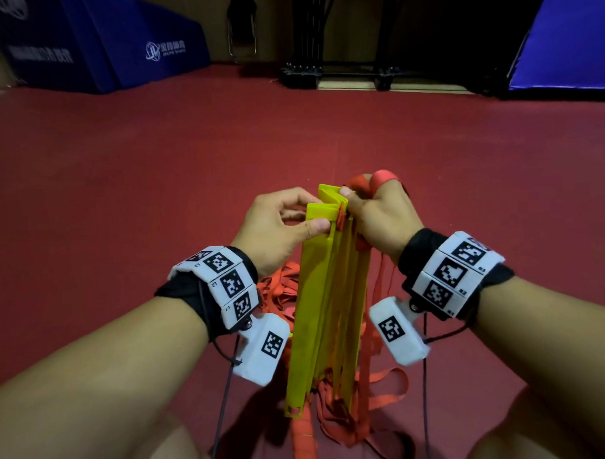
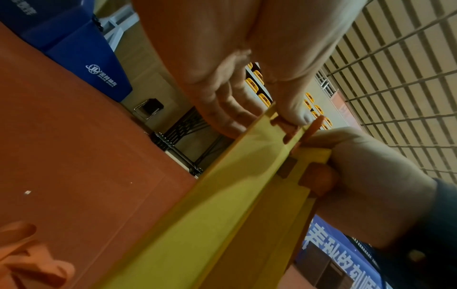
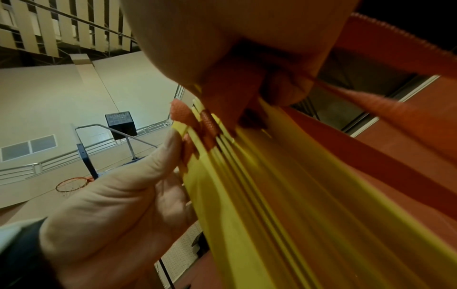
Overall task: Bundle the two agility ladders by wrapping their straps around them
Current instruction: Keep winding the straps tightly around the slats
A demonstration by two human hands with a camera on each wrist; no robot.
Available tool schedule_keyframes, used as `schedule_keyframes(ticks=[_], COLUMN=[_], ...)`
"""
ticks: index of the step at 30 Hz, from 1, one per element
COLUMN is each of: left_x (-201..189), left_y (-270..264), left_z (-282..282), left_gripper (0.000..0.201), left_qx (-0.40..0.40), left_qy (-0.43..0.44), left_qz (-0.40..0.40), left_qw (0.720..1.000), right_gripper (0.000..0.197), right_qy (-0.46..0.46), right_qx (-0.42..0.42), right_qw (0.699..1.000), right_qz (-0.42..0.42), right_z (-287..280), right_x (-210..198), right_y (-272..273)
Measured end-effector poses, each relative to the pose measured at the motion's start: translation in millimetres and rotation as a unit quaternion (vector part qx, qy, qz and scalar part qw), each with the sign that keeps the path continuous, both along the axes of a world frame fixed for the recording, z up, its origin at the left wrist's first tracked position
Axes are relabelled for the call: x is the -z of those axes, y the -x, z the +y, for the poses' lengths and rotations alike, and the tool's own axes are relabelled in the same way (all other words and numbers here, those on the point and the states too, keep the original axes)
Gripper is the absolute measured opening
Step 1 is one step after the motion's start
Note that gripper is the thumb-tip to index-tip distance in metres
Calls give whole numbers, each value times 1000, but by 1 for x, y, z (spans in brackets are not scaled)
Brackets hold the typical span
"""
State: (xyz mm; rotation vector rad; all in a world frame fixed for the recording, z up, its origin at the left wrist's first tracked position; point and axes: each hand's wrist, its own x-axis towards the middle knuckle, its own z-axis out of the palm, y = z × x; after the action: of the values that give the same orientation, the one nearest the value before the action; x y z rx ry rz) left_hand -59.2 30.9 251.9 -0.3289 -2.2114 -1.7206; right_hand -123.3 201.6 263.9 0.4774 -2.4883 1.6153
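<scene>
A stack of flat yellow ladder rungs stands on end between my forearms, its lower ends on the floor. Orange straps hang from it and pile up below. My left hand pinches the top of the outermost rung, thumb against its near face. My right hand grips the top of the stack from the right, and an orange strap is looped over its raised fingers. In the right wrist view the strap runs taut past the rungs.
Red sports floor lies all around. Blue padded blocks stand at the back left, a dark wheeled rack at the back centre, a blue mat at the back right. A folded chair leans on the wall.
</scene>
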Motion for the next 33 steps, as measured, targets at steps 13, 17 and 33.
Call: schedule_keyframes(ticks=[13, 17, 33], left_x=[2, 2, 0], left_y=[-3, -3, -3], left_z=[-2, 3, -3], left_gripper=[36, 25, 37], left_qx=[-10, -30, -56], left_qy=[-51, 1, 113], left_qz=[-6, 7, -6], left_qw=[999, 1000, 992], right_gripper=[24, 22, 15], right_qy=[30, 22, 36], right_qx=[-155, -75, -201], right_qw=[987, 997, 978], right_qz=[4, 26, -45], right_z=[7, 6, 11], right_x=[-10, -6, -21], right_y=[-14, -5, -25])
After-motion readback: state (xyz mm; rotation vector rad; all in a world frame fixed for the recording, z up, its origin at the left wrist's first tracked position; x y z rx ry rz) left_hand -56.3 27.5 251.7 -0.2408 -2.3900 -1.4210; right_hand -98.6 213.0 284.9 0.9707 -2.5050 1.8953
